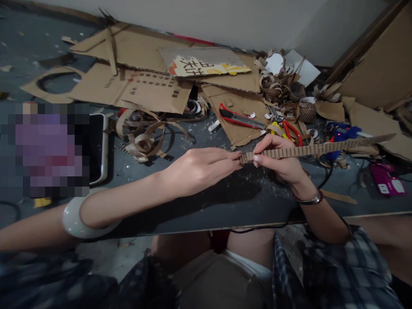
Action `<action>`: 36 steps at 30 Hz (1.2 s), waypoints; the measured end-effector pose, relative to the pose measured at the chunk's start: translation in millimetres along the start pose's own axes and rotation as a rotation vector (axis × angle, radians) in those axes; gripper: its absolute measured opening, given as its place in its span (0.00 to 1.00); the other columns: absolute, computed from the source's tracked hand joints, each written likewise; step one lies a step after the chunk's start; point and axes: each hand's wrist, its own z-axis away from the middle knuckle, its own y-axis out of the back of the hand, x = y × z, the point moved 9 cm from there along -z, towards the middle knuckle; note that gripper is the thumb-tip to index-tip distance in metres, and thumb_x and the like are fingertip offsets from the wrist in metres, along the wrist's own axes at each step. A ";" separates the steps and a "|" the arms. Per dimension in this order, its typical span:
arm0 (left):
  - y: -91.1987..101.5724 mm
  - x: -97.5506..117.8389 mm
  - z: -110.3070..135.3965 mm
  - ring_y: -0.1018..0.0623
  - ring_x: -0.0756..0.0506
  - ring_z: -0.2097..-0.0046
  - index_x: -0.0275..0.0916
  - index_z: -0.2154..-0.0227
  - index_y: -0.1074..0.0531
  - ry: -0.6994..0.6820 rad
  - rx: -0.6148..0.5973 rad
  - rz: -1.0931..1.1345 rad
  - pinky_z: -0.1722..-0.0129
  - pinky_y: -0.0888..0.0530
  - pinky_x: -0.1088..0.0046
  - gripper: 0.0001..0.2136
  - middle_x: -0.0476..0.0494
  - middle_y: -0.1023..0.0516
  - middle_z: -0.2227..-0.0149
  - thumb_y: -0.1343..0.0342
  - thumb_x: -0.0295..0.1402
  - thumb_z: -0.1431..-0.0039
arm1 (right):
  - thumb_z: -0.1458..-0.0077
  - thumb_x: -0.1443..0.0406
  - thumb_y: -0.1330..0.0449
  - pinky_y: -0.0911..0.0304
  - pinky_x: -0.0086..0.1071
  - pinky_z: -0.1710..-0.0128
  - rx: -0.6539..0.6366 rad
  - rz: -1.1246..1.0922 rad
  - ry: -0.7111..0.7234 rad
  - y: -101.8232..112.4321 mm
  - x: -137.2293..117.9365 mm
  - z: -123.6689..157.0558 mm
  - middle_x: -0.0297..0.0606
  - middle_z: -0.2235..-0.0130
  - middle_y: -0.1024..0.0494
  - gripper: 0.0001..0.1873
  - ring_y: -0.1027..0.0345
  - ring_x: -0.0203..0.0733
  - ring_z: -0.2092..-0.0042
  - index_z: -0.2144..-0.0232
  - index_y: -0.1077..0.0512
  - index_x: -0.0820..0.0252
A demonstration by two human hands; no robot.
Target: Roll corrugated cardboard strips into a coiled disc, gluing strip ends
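A long narrow strip of corrugated cardboard (299,151) stretches from between my hands out to the right, its ridges showing. My left hand (199,171) pinches the strip's left end with the fingertips held together. Close beside it, my right hand (279,162) grips the strip between thumb and fingers. Beyond my hands lies a red and black utility knife (241,118) on a cardboard piece. Red-handled pliers (292,132) rest just behind my right hand. A blue glue gun (341,136) is partly hidden behind the strip.
Flat cardboard sheets (151,88) are piled at the back. Curled paper strips (144,137) lie left of centre, with more scraps at the back right. A phone (99,148) lies at left by a blurred patch. A magenta box (388,178) sits at right. A black cable runs along the table edge.
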 end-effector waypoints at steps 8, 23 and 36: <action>-2.8 0.4 0.6 0.20 0.49 0.56 0.38 0.61 0.27 0.019 -0.031 -0.021 0.52 0.24 0.76 0.08 0.44 0.20 0.57 0.52 0.29 0.35 | 0.52 0.63 0.34 0.38 0.27 0.72 -0.033 0.081 -0.020 -4.4 -2.9 0.1 0.32 0.73 0.25 0.07 0.34 0.32 0.73 0.73 0.27 0.60; -6.8 3.2 2.3 0.21 0.49 0.54 0.39 0.62 0.28 0.016 -0.076 -0.031 0.51 0.25 0.76 0.09 0.45 0.21 0.54 0.54 0.29 0.33 | 0.51 0.65 0.36 0.42 0.28 0.72 -0.071 0.130 0.013 -7.5 -4.6 2.4 0.31 0.73 0.27 0.06 0.36 0.32 0.72 0.74 0.30 0.60; 0.9 6.7 0.1 0.20 0.50 0.56 0.36 0.62 0.28 -0.027 0.003 -0.004 0.52 0.25 0.79 0.05 0.43 0.20 0.58 0.50 0.28 0.36 | 0.50 0.66 0.37 0.43 0.30 0.71 -0.160 0.093 0.020 -11.7 -4.7 5.4 0.32 0.74 0.29 0.06 0.37 0.33 0.71 0.74 0.30 0.61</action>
